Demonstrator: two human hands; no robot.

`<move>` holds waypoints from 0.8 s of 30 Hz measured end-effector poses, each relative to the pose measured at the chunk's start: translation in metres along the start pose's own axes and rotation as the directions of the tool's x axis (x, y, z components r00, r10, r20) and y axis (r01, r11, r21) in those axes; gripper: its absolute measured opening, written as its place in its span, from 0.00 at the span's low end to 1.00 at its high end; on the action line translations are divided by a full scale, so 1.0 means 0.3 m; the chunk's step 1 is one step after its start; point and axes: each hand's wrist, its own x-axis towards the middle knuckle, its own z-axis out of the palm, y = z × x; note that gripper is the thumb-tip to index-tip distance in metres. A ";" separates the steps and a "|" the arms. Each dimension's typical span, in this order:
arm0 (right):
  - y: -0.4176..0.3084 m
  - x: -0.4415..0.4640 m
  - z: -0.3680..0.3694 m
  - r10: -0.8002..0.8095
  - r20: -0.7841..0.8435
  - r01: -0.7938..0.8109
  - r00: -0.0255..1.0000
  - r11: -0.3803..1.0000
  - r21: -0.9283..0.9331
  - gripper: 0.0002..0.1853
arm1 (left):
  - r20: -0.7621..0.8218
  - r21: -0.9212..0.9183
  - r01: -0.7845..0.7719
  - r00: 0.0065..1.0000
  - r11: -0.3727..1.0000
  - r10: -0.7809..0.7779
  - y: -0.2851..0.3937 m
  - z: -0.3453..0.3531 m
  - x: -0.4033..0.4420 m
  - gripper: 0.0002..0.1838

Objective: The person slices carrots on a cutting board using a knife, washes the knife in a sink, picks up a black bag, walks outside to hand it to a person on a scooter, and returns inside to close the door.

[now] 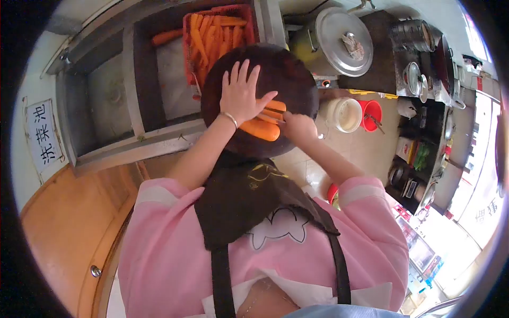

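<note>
Pink shirt (164, 233), worn by the person with the camera, filled the lower middle, both arms reaching forward. Ahead and to the left, a sink (169, 132) with two basins ran along the wall. A dark apron (233, 206) covered part of the shirt. Just beyond the apron sat a round, dark board (270, 69), beside the right end of the sink. Past it, to the right, stood a big lidded pot (331, 40). A red basket (248, 24), piled with long orange carrot pieces (209, 40), was at the right basin. On the floor, right of the board, were a white bucket (348, 115) and, next to it, a smaller red bucket (369, 111).

The left grip (241, 98) lay flat, its fingers spread wide, over the left ends of two carrots (262, 130). They were on the board, side by side. The right grip (299, 129) was curled around the handle of a knife (273, 117), mostly covering it; the blade lined up along the carrots. A thin bangle (231, 120) circled the left wrist.
</note>
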 end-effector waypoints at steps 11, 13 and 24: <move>-0.019 0.005 -0.016 0.003 0.091 -0.001 0.996 1.000 -0.023 0.09 | 0.000 -0.038 -0.074 0.997 0.997 0.074 -0.015 0.040 -0.009 0.39; -0.016 0.006 0.000 0.007 0.074 -0.005 0.997 1.000 -0.030 0.09 | -0.012 -0.036 -0.075 0.997 0.997 0.074 -0.013 0.036 -0.008 0.38; -0.027 -0.108 -0.099 0.005 -0.120 0.003 0.993 0.998 0.069 0.12 | -0.146 0.003 -0.130 0.981 0.992 0.129 0.050 -0.117 -0.044 0.36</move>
